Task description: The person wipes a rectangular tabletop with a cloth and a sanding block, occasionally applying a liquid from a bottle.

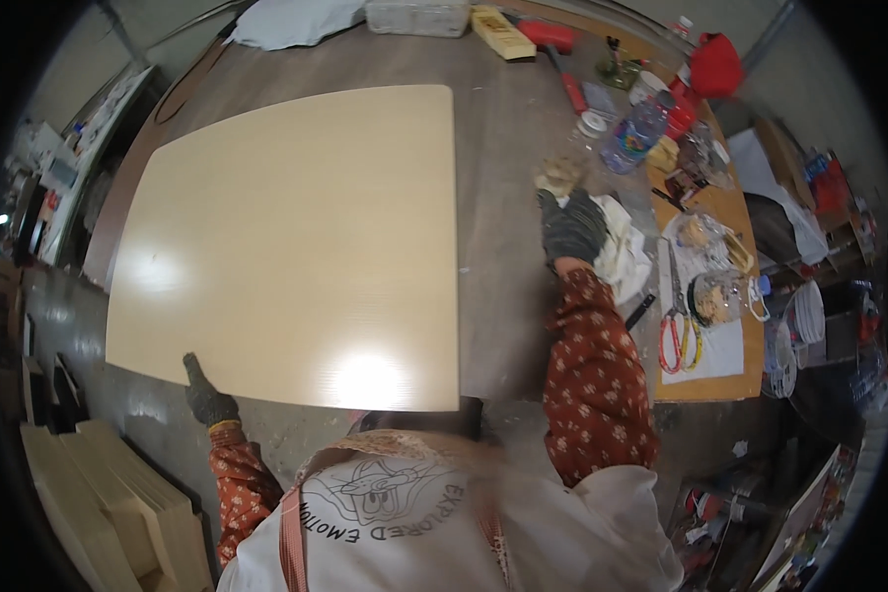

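Along the panel (296,227), near left, rests the left hand (210,403); the right hand (574,229) apparently gathers cloth (623,249), needing a pinch; grips unclear.

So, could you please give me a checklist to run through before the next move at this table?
1. Large, flat, cream-coloured panel lies on the grey-brown table: ok.
2. Left hand in a dark grey glove is at the panel's near edge: ok.
3. Right hand in a dark grey glove is free: cannot tell; it is by the crumpled white cloth, its grip hidden.
4. Metal scissors with red and yellow handles are apart from the panel: ok.
5. Panel surface is unmarked: cannot tell; glare hides part.
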A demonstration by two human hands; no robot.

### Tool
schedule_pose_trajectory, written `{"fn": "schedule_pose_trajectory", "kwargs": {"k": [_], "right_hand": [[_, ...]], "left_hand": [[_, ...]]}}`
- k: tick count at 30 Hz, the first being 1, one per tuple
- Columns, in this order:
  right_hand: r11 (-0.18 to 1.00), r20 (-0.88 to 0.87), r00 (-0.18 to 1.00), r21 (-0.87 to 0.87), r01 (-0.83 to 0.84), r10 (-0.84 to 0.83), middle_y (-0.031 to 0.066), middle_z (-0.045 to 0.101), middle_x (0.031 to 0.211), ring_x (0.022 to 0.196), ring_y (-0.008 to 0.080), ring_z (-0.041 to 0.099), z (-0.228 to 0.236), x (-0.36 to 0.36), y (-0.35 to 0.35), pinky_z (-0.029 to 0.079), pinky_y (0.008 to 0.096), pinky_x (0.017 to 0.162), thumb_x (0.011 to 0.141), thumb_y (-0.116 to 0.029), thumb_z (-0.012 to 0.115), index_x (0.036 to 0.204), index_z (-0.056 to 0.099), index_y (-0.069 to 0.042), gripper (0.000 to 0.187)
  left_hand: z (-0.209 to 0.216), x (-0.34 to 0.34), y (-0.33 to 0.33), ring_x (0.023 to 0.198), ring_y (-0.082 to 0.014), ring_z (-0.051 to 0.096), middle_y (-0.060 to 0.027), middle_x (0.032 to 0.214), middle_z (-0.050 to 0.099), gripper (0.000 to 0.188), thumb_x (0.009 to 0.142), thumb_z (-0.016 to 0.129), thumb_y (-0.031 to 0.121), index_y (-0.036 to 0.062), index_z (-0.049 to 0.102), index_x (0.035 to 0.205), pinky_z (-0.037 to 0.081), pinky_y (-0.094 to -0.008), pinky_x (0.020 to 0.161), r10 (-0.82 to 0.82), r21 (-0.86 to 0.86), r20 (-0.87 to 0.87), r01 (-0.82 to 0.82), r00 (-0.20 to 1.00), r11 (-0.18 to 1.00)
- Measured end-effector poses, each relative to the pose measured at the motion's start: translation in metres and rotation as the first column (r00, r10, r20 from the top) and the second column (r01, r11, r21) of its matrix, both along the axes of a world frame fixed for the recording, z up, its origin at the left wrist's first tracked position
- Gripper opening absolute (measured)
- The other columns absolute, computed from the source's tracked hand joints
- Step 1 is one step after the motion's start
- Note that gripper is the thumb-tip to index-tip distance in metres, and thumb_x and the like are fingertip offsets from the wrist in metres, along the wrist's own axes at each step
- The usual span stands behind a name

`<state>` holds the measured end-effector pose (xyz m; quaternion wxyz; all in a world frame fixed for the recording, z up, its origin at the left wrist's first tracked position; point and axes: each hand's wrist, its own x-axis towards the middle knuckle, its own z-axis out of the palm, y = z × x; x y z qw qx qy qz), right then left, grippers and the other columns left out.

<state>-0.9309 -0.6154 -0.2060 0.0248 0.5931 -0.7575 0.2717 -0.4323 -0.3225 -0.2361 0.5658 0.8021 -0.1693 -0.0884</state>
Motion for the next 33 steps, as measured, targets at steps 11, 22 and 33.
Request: {"fn": "schedule_pose_trajectory", "kwargs": {"k": [11,22,33], "right_hand": [[0.838,-0.33,0.891,-0.346,-0.422,0.313,0.0104,0.066,0.102,0.085,0.0268,0.064,0.071,-0.065,0.063,0.051,0.0364,0.077,0.088,-0.018,0.057,0.104,0.064,-0.008,0.02],[0.976,-0.022,0.987,-0.144,-0.162,0.161,0.0157,0.065,0.105,0.097,0.0298,0.062,0.048,-0.096,0.047,0.046,0.035,0.088,0.088,-0.02,0.059,0.108,0.064,-0.004,0.027],[0.969,-0.292,0.956,0.245,0.034,0.04,0.0196,0.05,0.127,0.115,0.0374,0.049,0.007,-0.135,-0.013,0.04,0.0443,0.096,0.087,-0.028,0.051,0.131,0.047,-0.015,0.046]], "left_hand": [[-0.066,0.072,0.021,0.12,-0.0278,0.05,-0.0146,0.137,0.046,0.047,0.091,0.05,0.016,0.003,0.041,0.135,0.042,-0.0336,0.098,-0.356,0.487,0.526,0.07,0.772,0.871],[-0.072,0.091,0.035,0.118,-0.0206,0.05,-0.0103,0.136,0.047,0.053,0.094,0.049,0.035,0.0001,0.043,0.133,0.044,-0.0299,0.096,-0.23,0.282,0.394,0.12,0.89,0.952],[-0.022,0.046,-0.008,0.083,-0.024,0.064,-0.0167,0.1,0.065,0.04,0.098,0.039,0.031,0.007,0.049,0.129,0.053,-0.0321,0.072,-0.095,0.144,0.359,0.045,0.929,0.989]]}}
